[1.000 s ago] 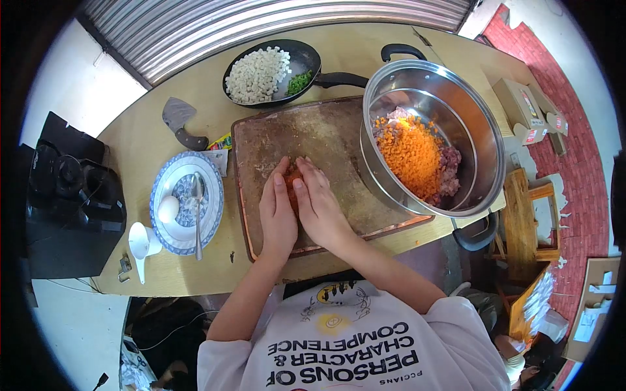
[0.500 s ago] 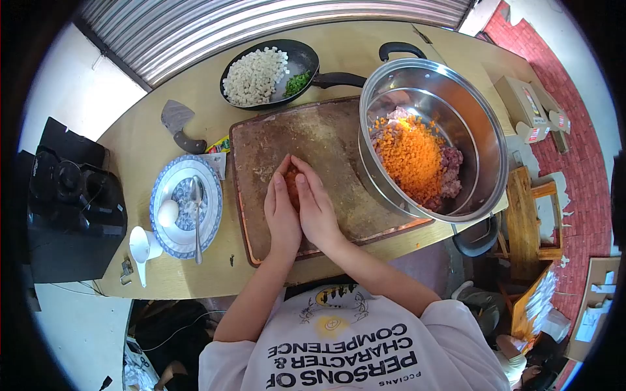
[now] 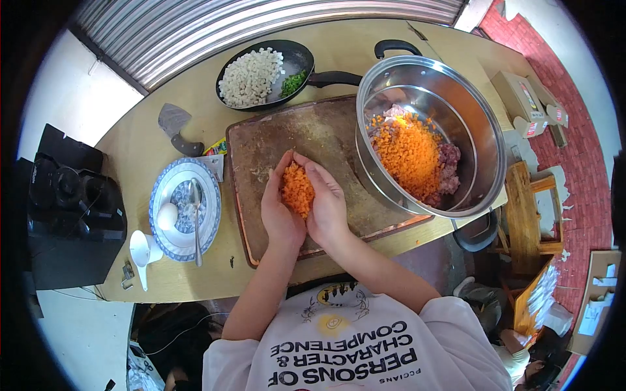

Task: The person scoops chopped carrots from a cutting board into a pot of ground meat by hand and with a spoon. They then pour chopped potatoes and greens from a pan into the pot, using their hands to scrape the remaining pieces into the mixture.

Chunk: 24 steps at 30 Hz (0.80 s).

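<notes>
My left hand (image 3: 280, 212) and my right hand (image 3: 328, 208) are cupped together around a heap of chopped carrots (image 3: 298, 190). Both are over the brown cutting board (image 3: 261, 146). To their right stands a large steel pot (image 3: 479, 153), its rim overlapping the board. Inside it, more chopped carrot (image 3: 407, 156) lies on ground meat (image 3: 448, 173). Behind the board sits a black frying pan (image 3: 300, 58) with white cubes (image 3: 251, 78) and chopped greens (image 3: 293, 83).
Left of the board are a cleaver (image 3: 179, 129), a blue-rimmed plate (image 3: 160, 238) with an egg (image 3: 167, 216) and a spoon (image 3: 197, 228), and a white measuring cup (image 3: 145, 249). A black appliance (image 3: 75, 215) stands at the table's left end. Another person (image 3: 486, 300) is at lower right.
My hands have opened at the top, so the carrot heap between them shows much more. The whole view has shifted slightly.
</notes>
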Tool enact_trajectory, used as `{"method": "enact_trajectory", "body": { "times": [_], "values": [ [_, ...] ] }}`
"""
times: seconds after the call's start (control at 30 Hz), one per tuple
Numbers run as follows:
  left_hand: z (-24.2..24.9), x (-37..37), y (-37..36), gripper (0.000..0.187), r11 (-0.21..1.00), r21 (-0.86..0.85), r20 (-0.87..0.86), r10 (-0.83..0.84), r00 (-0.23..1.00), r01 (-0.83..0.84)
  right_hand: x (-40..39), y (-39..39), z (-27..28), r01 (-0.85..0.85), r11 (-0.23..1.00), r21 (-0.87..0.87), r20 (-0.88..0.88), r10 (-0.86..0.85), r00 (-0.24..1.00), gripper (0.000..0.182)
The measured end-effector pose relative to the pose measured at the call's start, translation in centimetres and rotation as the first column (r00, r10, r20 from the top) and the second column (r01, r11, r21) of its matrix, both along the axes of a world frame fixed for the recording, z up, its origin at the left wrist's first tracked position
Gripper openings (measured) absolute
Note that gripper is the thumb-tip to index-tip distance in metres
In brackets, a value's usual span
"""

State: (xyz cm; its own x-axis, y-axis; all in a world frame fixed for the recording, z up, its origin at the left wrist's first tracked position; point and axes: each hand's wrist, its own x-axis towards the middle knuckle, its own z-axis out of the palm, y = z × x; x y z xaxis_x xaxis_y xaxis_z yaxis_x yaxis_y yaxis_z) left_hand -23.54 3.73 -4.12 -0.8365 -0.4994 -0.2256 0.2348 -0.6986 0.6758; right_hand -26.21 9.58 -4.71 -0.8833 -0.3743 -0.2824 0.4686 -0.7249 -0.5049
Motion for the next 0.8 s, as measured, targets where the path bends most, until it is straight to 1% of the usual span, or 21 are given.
{"method": "enact_trajectory", "body": {
  "times": [0.03,0.1,0.2,0.33,0.4,0.47,0.53,0.63,0.67,0.73,0.8],
  "values": [
    [0.1,-0.1,0.1,0.049,1.000,0.030,0.000,0.004,1.000,-0.004,-0.2,0.1,0.2,0.004,1.000,0.001,-0.001,-0.004,1.000,0.029],
    [0.3,-0.2,0.2,0.048,0.999,0.045,-0.010,-0.001,1.000,0.002,-0.4,0.1,0.5,-0.016,1.000,0.010,0.059,0.015,0.998,0.027],
    [1.0,0.0,0.5,0.048,0.997,0.079,-0.006,0.002,1.000,-0.001,-0.3,0.3,0.6,-0.016,1.000,0.017,0.075,0.015,0.997,0.026],
    [2.6,0.3,1.1,0.047,0.996,0.087,-0.001,0.015,1.000,-0.015,0.1,0.7,2.1,-0.005,0.999,0.045,0.073,0.002,0.997,0.026],
    [4.0,0.4,1.4,0.047,0.995,0.102,0.009,0.021,1.000,-0.022,0.2,0.9,3.1,-0.003,1.000,-0.001,0.039,0.003,0.999,0.025],
    [5.1,0.4,1.5,0.046,0.993,0.118,0.020,0.023,1.000,-0.025,0.3,1.0,4.3,0.005,1.000,-0.010,0.028,-0.004,1.000,0.026],
    [5.8,0.5,1.5,0.046,0.998,0.058,-0.038,0.002,0.999,0.000,0.5,1.2,5.7,0.013,1.000,-0.017,0.019,-0.013,1.000,0.026],
    [7.9,0.3,1.6,0.047,1.000,0.024,-0.038,0.007,0.999,-0.006,0.4,1.2,7.6,0.008,0.999,-0.037,-0.024,-0.009,1.000,0.026],
    [8.6,0.3,1.5,0.047,1.000,0.025,-0.036,0.005,0.999,-0.004,0.3,1.1,7.9,0.010,0.998,-0.060,-0.053,-0.014,0.998,0.026],
    [10.1,-0.2,1.3,0.046,0.999,-0.045,-0.078,0.011,0.997,-0.015,-0.3,0.8,9.2,0.016,0.996,-0.083,-0.091,-0.024,0.996,0.027],
    [11.7,-0.8,1.1,0.045,0.997,-0.076,-0.098,-0.001,0.995,-0.006,-0.8,0.6,10.9,0.035,0.990,-0.135,-0.147,-0.054,0.988,0.025]
  ]
}}
